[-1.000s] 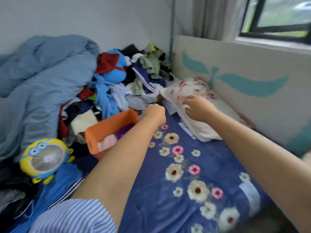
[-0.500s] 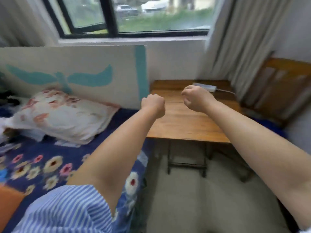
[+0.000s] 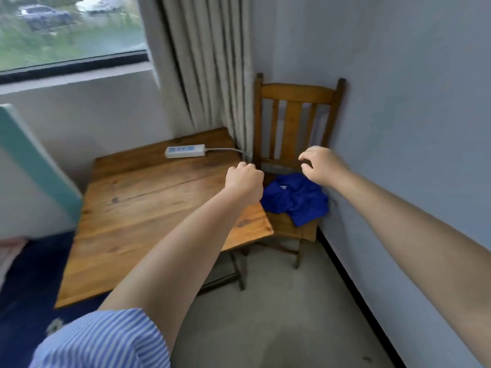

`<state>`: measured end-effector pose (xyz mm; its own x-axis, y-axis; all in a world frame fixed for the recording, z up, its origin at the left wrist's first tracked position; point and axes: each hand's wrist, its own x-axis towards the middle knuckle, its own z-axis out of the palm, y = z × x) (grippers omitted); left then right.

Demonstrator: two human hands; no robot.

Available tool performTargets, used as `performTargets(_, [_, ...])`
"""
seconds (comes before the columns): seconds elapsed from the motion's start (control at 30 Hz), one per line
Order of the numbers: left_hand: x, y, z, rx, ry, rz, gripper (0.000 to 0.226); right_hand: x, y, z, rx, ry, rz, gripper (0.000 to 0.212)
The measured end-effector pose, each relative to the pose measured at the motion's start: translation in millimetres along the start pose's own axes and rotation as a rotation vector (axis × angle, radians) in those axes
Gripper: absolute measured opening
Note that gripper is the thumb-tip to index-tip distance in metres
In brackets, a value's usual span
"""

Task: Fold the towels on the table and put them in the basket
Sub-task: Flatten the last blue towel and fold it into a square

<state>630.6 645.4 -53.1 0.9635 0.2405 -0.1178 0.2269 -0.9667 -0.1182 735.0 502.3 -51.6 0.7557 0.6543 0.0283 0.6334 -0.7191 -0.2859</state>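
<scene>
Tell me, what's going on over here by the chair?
A person is reaching with both bare arms toward a crumpled blue cloth lying on the seat of a wooden chair in the corner. The right hand hovers above it with fingers loosely curled; the left hand is a fist, holding nothing. Neither touches the cloth yet. The wooden table beside the chair holds only a white power strip.

Crumpled blue towel [image 3: 296, 200], unfolded, lying on the wooden chair [image 3: 292, 229] seat, just beside the table's [image 3: 148, 208] right edge.
</scene>
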Motion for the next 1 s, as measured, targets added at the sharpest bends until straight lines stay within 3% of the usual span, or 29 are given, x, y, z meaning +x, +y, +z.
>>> performTargets(0.17, [91, 26, 30, -0.013, -0.086, 0.062, 0.031, 37, 77, 24, -0.005, -0.083, 0.150, 0.035])
performTargets(0.57, [305, 30, 127, -0.015, -0.333, 0.196, 0.034, 159, 187, 120, 0.037, -0.254, 0.363, 0.034])
performTargets(0.8, [367, 35, 208, -0.100, -0.539, 0.181, 0.031, 190, 229, 204, 0.069, -0.386, 0.417, 0.030])
performTargets(1.0, [392, 53, 300, -0.190, -0.665, 0.110, 0.031, 209, 251, 289, -0.070, -0.490, 0.409, 0.032])
